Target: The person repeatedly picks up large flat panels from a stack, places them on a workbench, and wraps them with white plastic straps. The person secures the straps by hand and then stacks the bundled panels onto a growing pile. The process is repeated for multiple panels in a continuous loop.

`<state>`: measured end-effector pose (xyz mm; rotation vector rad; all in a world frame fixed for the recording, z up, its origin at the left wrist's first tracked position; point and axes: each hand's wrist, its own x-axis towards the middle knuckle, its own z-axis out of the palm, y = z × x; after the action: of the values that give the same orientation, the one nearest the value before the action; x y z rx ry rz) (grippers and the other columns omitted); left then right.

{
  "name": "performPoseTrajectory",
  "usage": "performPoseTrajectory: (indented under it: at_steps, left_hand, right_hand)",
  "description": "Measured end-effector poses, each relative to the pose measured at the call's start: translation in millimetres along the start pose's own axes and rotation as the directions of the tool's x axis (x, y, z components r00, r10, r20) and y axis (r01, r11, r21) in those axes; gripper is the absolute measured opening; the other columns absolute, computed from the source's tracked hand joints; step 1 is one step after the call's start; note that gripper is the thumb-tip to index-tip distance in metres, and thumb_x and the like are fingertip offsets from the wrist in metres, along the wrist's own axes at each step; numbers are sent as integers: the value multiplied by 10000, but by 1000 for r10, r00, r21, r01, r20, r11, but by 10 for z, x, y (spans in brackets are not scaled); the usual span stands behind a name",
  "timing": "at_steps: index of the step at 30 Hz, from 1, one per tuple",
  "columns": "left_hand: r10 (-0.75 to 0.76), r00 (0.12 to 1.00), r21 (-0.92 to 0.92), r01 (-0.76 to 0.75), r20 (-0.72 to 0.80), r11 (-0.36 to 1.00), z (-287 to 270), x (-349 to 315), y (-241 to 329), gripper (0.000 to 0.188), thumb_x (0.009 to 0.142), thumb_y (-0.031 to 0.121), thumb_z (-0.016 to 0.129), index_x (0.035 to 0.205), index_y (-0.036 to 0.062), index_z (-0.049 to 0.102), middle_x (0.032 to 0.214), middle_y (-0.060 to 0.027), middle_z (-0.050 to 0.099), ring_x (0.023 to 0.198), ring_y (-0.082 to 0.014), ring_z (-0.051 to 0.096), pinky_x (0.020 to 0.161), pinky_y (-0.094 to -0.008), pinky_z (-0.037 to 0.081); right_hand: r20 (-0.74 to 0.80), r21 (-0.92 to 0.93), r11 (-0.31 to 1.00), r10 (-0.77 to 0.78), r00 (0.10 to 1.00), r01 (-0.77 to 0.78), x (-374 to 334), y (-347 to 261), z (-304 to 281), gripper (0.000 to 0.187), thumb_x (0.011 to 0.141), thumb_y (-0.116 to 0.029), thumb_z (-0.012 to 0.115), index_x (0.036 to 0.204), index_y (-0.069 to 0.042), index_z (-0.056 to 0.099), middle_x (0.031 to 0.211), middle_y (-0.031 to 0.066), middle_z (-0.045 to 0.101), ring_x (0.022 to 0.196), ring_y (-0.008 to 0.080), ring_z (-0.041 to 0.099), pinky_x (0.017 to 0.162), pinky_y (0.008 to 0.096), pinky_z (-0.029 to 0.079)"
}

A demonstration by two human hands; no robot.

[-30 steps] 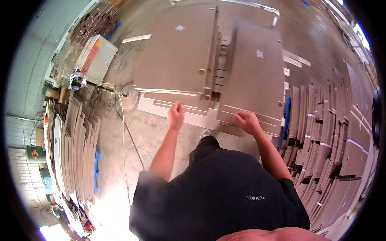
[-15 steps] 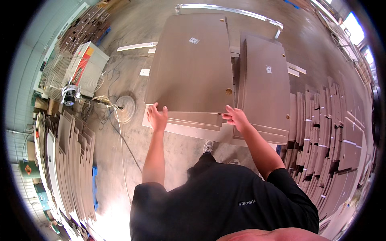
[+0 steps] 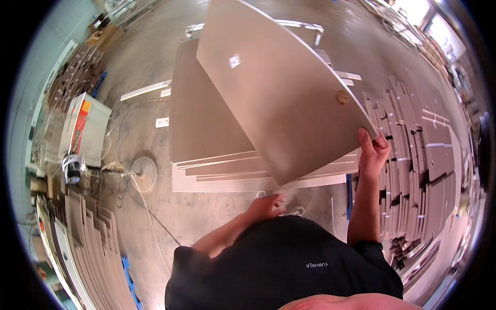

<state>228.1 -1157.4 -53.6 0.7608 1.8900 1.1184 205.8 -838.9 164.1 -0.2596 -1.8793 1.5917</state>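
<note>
Right hand: clamped on the panel's near right corner, thumb on the face, fingers wrapped behind; probably because a thin edge pinches easily there.
Left hand: holding nothing, fingers parted, just below the panel's lowest corner.
Brown panel: tilted and turned askew over the panel stack, overlapping its right side.
Panel look: flat, smooth, taupe; pale square sticker, round hole near right edge.
Pale base board: under stack, likely shielding it from the floor.
</note>
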Motion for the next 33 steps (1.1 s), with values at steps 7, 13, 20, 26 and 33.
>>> performPoseTrajectory:
  at_steps: [7,13,20,26,33]
  left_hand:
    - [84,656,-389,-540,-750,747,-1086,-126,939,641,1056,421,524,1534,28,356,1558,-89,427,1405,-218,440,1059,-430,472]
    - [5,748,-649,-580,-664,492,-1181,-1436,773,807,1014,674,402,1516,42,408,1466,-135,541,1306,-310,556,1047,-475,491]
    - [-578,587,-820,-343,-567,458,-291,-2020,-1522,434,1057,285,572,1375,-3,502,1306,-137,627,1170,-280,635,980,-438,549]
    - [-603,654,-882,-242,-457,405,167,-2503,-1490,413,1090,292,471,1348,-23,541,1289,-135,658,1177,-280,641,1014,-444,520]
    - [-633,609,-805,-13,-477,593,204,-2832,-1383,491,1063,345,551,1354,-49,517,1267,-138,642,1111,-273,655,936,-414,550]
  right_hand:
    - [661,207,819,-520,541,534,-471,-606,527,572,885,-388,775,1298,-9,660,1254,140,708,1132,278,688,1018,424,515]
    - [407,-695,715,303,862,76,-1189,1451,829,782,938,-638,575,1405,-12,543,1403,215,593,1289,372,573,1074,446,455]
    - [322,-818,567,591,740,-96,-1627,1703,855,861,860,-791,567,1190,2,626,1134,251,701,1110,417,658,934,493,519]
    - [324,-809,575,610,723,-122,-2694,1675,306,838,831,-753,657,1139,26,632,1049,244,719,1019,411,693,851,482,547]
    - [279,-457,681,721,635,-572,-4186,647,-292,885,795,-694,737,1221,73,619,1092,263,712,1047,419,681,891,468,529]
